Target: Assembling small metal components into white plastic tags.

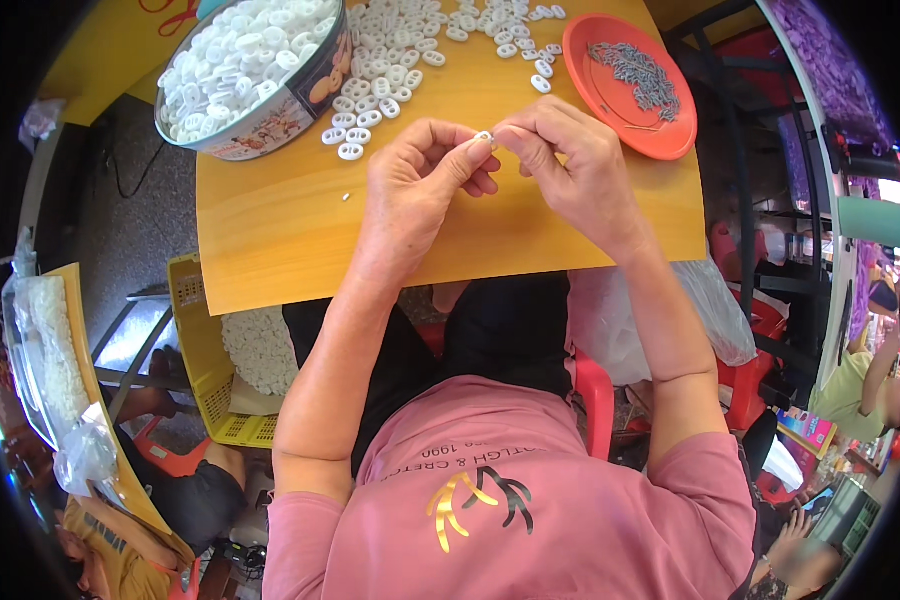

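- Only one view here, the head one. The piece [484, 136] is up between the two hands, over the table, a bit right of the loose pieces. It's small, white and glossy, mostly hidden by the fingers.
- Left hand [410, 185] has it gripped between thumb and forefinger, other fingers curled behind.
- Right hand [575, 165] is closed in a pinch, thumb and forefinger right at the piece's edge. Can't tell if there's something tiny in that pinch.
- The loose pieces [368, 118] are little white ovals with two holes each, spread over the far side of the table.
- Left of those there's a big round tin [285, 132] with a printed side, heaped with more white ovals [250, 60].
- Over on the right, a red plate [610, 122] with a heap of thin grey bits [642, 75] on it.
- Table [280, 225] is yellowish wood-look, with one tiny white speck [346, 197] lying near the left hand.
- Below the table's left edge sits a yellow crate [198, 330] with a pale heap [255, 350] in it. Clear bag [710, 310] and red chair [595, 400] on the other side.
- Floor [160, 215] is speckled grey. Pretty busy room: other people sitting around both edges, purple stuff [835, 60] up on the right.
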Demonstrator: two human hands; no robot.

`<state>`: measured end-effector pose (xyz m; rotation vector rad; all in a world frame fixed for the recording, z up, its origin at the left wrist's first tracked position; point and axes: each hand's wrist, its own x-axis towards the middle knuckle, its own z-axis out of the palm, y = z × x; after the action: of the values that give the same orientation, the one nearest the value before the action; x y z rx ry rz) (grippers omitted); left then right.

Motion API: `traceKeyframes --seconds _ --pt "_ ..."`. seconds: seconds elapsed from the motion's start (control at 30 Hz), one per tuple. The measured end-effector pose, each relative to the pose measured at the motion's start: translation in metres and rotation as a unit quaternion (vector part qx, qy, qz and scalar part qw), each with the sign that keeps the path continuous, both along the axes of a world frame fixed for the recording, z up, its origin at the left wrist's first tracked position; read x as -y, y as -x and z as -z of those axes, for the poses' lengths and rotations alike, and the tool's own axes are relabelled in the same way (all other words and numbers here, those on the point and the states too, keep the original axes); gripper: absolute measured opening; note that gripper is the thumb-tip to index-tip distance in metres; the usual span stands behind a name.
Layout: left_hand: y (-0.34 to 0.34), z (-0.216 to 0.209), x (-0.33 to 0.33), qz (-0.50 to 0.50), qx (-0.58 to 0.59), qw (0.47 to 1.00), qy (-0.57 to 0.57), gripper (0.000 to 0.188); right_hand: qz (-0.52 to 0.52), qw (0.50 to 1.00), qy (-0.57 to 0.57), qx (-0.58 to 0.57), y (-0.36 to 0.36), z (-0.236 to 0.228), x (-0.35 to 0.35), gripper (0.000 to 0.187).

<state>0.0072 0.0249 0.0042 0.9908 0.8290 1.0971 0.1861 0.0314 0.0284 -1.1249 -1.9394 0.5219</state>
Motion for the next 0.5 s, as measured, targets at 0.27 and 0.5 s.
traceKeyframes --seconds 0.27,0.5 --pt "0.002 0.0 0.001 0.008 0.006 1.0 0.015 0.02 -0.044 0.987 -0.11 0.106 -0.004 -0.009 -0.008 0.009" --pt "0.002 0.004 -0.001 0.009 0.014 1.0 0.012 0.017 -0.036 0.996 -0.084 0.016 0.006 0.005 -0.001 0.006"
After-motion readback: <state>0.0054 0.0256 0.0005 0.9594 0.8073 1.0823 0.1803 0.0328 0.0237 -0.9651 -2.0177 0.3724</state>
